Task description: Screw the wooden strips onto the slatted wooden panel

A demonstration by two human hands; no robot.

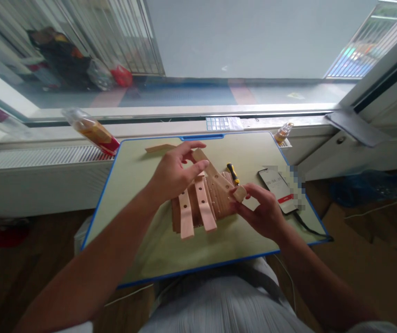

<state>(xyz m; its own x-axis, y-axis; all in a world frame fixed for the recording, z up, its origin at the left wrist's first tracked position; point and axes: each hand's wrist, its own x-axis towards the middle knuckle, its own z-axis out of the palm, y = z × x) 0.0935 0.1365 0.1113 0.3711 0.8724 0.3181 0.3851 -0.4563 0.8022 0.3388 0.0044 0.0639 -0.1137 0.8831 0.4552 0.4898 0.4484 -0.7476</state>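
Note:
Between my hands is a bent wooden strip with drilled holes [215,175], tilted over a brown slatted wooden panel [224,208]. My left hand [179,169] grips its far end between thumb and fingers. The near end, a pale block-like tip, is pinched by my right hand [261,208]. Two similar bent strips, a left strip [186,215] and a middle strip [205,206], lie side by side on the panel. Another wooden piece [158,148] rests beyond my left hand, partly hidden by it. A yellow and black screwdriver [232,173] lies just past the held strip.
Everything lies on a small pale table with a blue rim [132,148]. A phone [278,189] with a dark strap is at the right. Bottles, an amber one [96,134] at left and a small one [283,133] at right, stand by the windowsill [170,129].

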